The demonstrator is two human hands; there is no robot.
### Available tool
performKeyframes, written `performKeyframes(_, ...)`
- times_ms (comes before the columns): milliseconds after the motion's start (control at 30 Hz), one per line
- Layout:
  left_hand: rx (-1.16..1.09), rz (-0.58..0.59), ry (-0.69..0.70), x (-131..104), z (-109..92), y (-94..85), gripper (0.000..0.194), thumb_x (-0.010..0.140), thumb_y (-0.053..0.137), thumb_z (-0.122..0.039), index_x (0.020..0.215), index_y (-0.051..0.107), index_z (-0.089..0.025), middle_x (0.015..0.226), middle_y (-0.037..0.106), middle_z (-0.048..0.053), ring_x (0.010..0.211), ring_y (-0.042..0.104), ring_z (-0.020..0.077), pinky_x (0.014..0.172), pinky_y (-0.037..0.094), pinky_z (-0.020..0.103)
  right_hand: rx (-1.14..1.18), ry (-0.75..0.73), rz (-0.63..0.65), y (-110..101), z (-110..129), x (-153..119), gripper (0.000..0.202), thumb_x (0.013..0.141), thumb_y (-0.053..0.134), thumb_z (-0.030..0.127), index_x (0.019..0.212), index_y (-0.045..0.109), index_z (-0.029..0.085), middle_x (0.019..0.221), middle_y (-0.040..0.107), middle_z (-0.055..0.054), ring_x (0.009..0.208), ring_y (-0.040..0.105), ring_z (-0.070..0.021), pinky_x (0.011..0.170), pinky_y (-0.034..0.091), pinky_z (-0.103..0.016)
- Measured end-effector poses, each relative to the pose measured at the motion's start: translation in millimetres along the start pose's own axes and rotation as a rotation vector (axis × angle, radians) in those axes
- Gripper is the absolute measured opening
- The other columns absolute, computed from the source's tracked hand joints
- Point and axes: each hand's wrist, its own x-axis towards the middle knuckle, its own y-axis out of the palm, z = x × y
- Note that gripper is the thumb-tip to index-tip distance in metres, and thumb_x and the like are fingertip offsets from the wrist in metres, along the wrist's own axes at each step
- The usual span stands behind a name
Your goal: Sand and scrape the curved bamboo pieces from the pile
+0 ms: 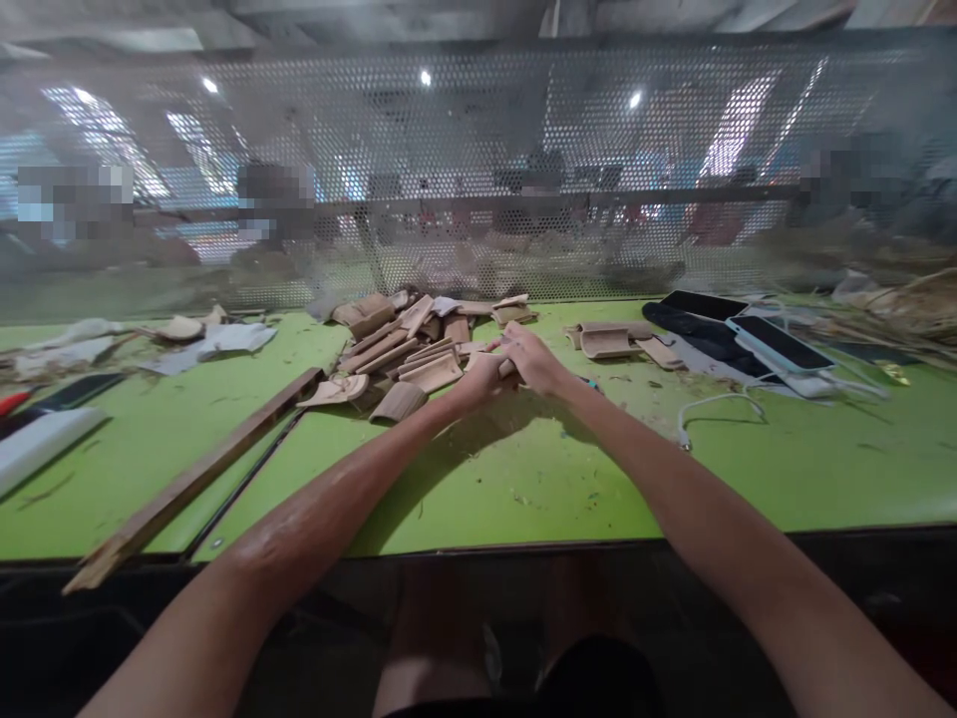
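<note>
Both hands meet over the green table [478,499], just right of a pile of curved tan pieces [385,349]. My left hand [482,377] is closed, its fingers wrapped round a small tan piece [508,368]. My right hand [529,357] touches the left one from the right, fingers bent over the same piece. Most of that piece is hidden by the fingers. A small teal-tipped item [590,383] lies beside my right wrist.
A wooden strip [201,474] lies at the left, overhanging the front edge. More curved pieces [609,340], a phone [782,344] and a white cable [718,401] lie right. Behind stands a perforated metal screen [478,130], with people beyond it.
</note>
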Motion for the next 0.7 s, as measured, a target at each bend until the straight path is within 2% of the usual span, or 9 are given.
performKeyframes(100,0.086,-0.048,0.050,3.2,3.7,0.9,0.007,0.083,0.066,-0.020,0.077,0.063,-0.017,0.088,0.066,0.010,0.098,0.059,0.0249,0.100,0.051,0.043,-0.142,-0.096,0.006,2.1,8.9,0.7,0.014,0.090,0.047,0.028,0.077,0.051,0.024,0.090,0.059,-0.008,0.092,0.052,-0.0252,0.091,0.046,-0.039)
performKeyframes(167,0.107,-0.047,0.071,4.2,5.1,1.0,0.008,0.081,0.067,-0.018,0.074,0.065,-0.017,0.088,0.066,0.010,0.109,0.057,0.0282,0.113,0.043,0.049,-0.135,-0.080,0.016,1.2,9.9,0.5,0.016,0.092,0.043,0.029,0.079,0.050,0.025,0.091,0.059,-0.008,0.093,0.052,-0.0254,0.092,0.046,-0.040)
performKeyframes(267,0.071,-0.020,0.054,4.1,5.6,0.2,0.011,0.082,0.068,-0.021,0.071,0.066,-0.018,0.086,0.067,0.011,0.125,0.052,0.0316,0.117,0.039,0.050,-0.055,-0.028,0.021,-1.3,7.8,-1.4,0.023,0.096,0.036,0.032,0.083,0.053,0.023,0.091,0.060,-0.007,0.090,0.055,-0.0231,0.089,0.047,-0.038)
performKeyframes(367,0.014,-0.021,0.029,2.3,4.2,-0.9,0.016,0.083,0.069,-0.028,0.071,0.066,-0.018,0.083,0.067,0.010,0.128,0.051,0.0314,0.109,0.048,0.045,0.014,0.008,0.016,-2.0,3.7,-3.1,0.028,0.097,0.036,0.034,0.086,0.058,0.021,0.087,0.060,-0.005,0.086,0.057,-0.0211,0.084,0.048,-0.035)
performKeyframes(467,-0.053,-0.009,0.025,-1.7,0.6,-1.8,0.024,0.086,0.068,-0.037,0.073,0.065,-0.017,0.078,0.066,0.009,0.105,0.062,0.0267,0.092,0.055,0.038,0.107,0.089,0.021,-2.8,-5.3,-2.9,0.028,0.097,0.038,0.035,0.088,0.060,0.021,0.078,0.059,-0.003,0.077,0.057,-0.0197,0.072,0.048,-0.031)
performKeyframes(567,-0.137,0.025,-0.012,-6.5,-3.5,-2.7,0.030,0.091,0.062,-0.043,0.083,0.067,-0.014,0.080,0.068,0.007,0.077,0.063,0.0181,0.074,0.054,0.031,0.129,0.148,0.006,-6.8,-18.0,-1.0,0.027,0.095,0.039,0.032,0.084,0.061,0.020,0.078,0.059,-0.004,0.073,0.056,-0.0187,0.068,0.047,-0.030)
performKeyframes(700,-0.136,0.024,-0.053,-8.1,-5.5,-3.1,0.035,0.091,0.059,-0.047,0.086,0.067,-0.013,0.077,0.069,0.005,0.069,0.062,0.0156,0.067,0.050,0.027,0.080,0.132,-0.022,-10.2,-25.5,2.2,0.028,0.093,0.039,0.031,0.082,0.062,0.019,0.085,0.060,-0.005,0.079,0.056,-0.0188,0.072,0.047,-0.029)
